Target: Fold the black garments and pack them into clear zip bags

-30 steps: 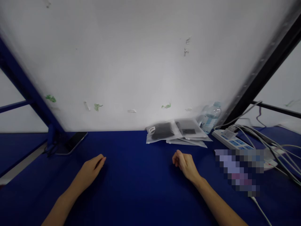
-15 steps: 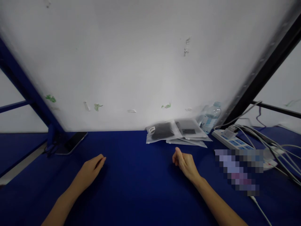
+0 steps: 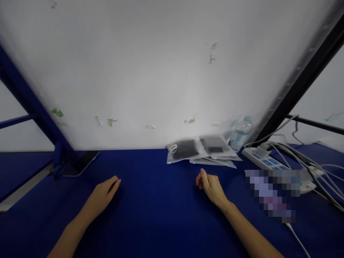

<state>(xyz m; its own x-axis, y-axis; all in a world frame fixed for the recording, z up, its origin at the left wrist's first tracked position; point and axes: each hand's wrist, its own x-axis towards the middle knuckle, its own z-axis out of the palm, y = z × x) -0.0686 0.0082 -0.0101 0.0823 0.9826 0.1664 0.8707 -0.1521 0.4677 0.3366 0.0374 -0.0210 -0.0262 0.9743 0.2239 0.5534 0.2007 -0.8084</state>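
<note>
My left hand (image 3: 103, 193) rests on the blue table (image 3: 156, 211) at the left, its fingers curled closed with nothing visible in them. On the right, my right hand (image 3: 211, 184) lies on its edge, fingers folded in and thumb on top, also holding nothing that shows. Just beyond the right hand, flat translucent zip bags (image 3: 188, 148) with dark contents lie in an overlapping pile against the wall. A dark phone (image 3: 82, 164) lies past my left hand, near the blue frame post.
A clear plastic bottle (image 3: 240, 134) stands behind the bags. At the right are a white power strip (image 3: 266, 159) with several cables and a blurred-out object (image 3: 270, 195) with a white cable (image 3: 298, 238). A white wall (image 3: 145, 71) rises behind the table.
</note>
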